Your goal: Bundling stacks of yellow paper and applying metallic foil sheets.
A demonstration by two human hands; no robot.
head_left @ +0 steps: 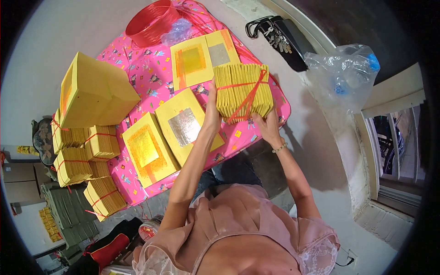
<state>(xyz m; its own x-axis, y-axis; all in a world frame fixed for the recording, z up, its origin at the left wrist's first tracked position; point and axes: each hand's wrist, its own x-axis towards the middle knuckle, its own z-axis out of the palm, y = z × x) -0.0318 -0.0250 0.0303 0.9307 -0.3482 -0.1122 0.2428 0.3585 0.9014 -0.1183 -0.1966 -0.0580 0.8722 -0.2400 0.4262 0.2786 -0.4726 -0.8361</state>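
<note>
Yellow bundle [233, 97] hides most of the left hand's fingers [212, 94]

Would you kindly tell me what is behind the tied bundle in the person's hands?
Beyond it, a gold-square paper and a silver-square paper show, on pink cloth. The bundle covers the silver-square paper's near part; anything wholly behind it cannot be seen.

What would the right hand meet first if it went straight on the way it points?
The right hand would most likely push into the red-tied yellow paper bundle, whose near right corner it touches; depth beyond that is unclear.
</note>
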